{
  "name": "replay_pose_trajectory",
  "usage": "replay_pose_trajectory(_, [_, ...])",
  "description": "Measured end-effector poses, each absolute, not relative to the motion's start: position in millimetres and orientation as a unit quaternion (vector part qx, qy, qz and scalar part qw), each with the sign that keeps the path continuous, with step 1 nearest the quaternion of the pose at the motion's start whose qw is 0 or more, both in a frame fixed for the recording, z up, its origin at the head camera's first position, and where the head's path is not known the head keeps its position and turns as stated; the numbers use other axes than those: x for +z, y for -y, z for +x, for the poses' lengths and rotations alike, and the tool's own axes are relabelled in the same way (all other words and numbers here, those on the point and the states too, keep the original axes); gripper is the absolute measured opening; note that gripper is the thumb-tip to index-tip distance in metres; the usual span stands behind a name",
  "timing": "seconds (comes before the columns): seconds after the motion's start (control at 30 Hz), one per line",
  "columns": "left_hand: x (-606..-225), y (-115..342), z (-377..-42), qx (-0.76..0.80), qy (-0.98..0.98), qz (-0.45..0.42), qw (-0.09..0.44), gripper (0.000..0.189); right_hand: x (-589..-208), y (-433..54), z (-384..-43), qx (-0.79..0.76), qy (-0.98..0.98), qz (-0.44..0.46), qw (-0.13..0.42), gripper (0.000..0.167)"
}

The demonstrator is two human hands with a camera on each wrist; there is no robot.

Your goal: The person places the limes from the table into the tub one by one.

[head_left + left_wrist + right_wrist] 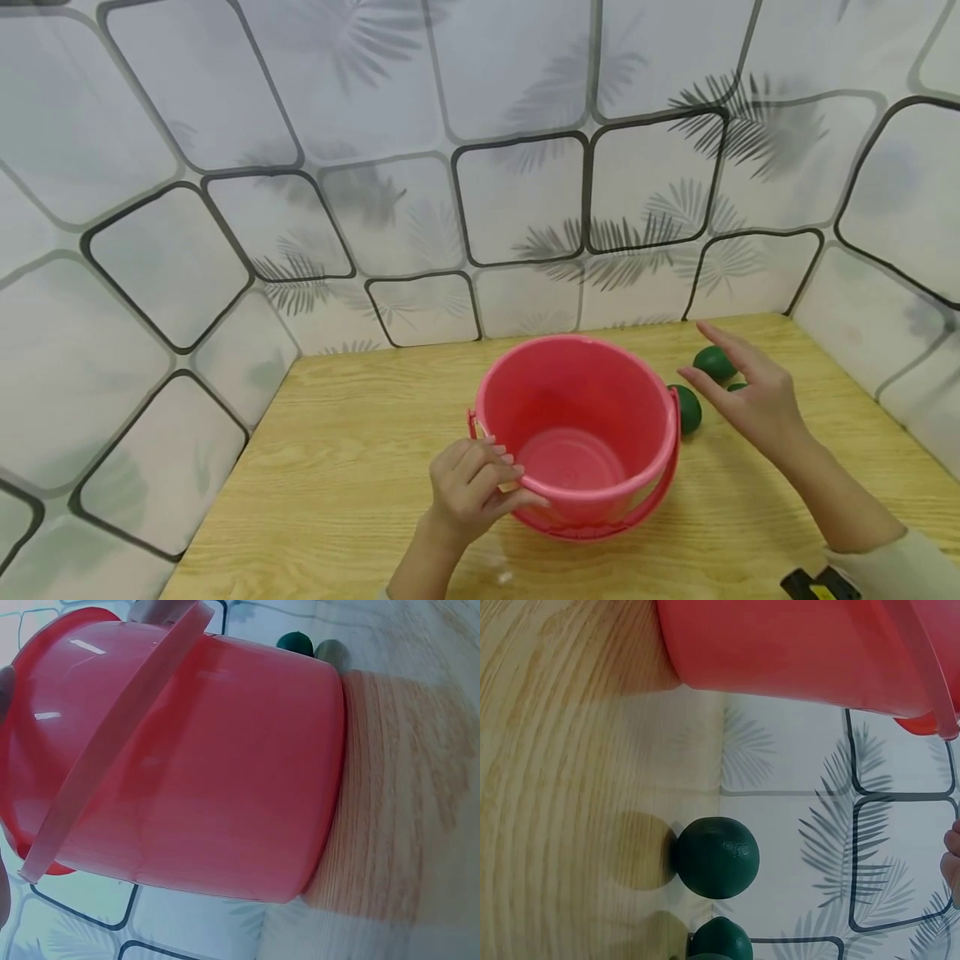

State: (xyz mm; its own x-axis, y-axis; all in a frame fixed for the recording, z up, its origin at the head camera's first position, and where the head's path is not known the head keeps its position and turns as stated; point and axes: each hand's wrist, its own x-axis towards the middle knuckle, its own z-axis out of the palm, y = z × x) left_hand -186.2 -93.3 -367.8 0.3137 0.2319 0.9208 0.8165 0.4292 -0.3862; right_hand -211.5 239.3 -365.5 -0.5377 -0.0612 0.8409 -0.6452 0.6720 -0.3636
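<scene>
A pink plastic bucket [577,417] stands upright on the wooden table, and its inside looks bare down to the bottom. My left hand [472,487] grips its near-left rim, fingers over the edge and thumb outside. The bucket's handle [112,750] hangs down along the near side. To the right, my right hand [757,396] is held in the air with thumb and fingers spread apart, nothing between them. Close by it are dark green round fruits, lime-like: one fruit [686,409] beside the bucket, another fruit [715,363] farther back, and a third [738,387] mostly hidden by the hand.
Light wood tabletop [345,450] stretches left of the bucket. Behind and on both sides rise white wall panels [525,200] with dark rounded outlines and grey leaf prints. A black strap-like object [821,583] shows at the right sleeve.
</scene>
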Motion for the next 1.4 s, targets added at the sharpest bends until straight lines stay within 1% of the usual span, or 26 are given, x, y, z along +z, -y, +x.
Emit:
replay_pose_trajectory(0.23, [-367.3,93.8,-185.4,-0.228,0.547,-0.483,0.645,0.045,-373.5,-239.4,-219.5,0.341,0.806,0.222,0.43,0.075])
replay_pose_trajectory(0.33, [-367.2,94.0,-185.1,-0.228,0.548,-0.485,0.642,0.045,-377.6,-240.9,-221.1,0.341,0.807,0.221,0.428,0.075])
replay_pose_trajectory(0.5, [-367.2,94.4,-184.9,-0.228,0.55,-0.487,0.639,0.045,-383.1,-243.3,-223.1,0.342,0.811,0.215,0.424,0.067])
replay_pose_trajectory(0.77, [-367.2,94.5,-184.6,-0.226,0.554,-0.486,0.637,0.045,-389.7,-244.5,-225.7,0.342,0.82,0.2,0.414,0.071])
replay_pose_trajectory(0.93, [-366.4,94.5,-184.8,-0.222,0.551,-0.488,0.639,0.045,-395.7,-245.2,-229.1,0.345,0.813,0.212,0.419,0.065])
replay_pose_trajectory(1.1, [-366.8,94.7,-185.0,-0.221,0.553,-0.487,0.639,0.045,-402.8,-245.8,-232.8,0.343,0.814,0.218,0.415,0.07])
replay_pose_trajectory(1.27, [-367.8,95.1,-184.7,-0.221,0.558,-0.485,0.636,0.045,-409.5,-245.9,-233.8,0.335,0.826,0.21,0.402,0.063])
replay_pose_trajectory(1.4, [-368.0,95.3,-184.6,-0.221,0.558,-0.484,0.636,0.045,-414.1,-245.7,-234.2,0.313,0.85,0.194,0.377,0.056])
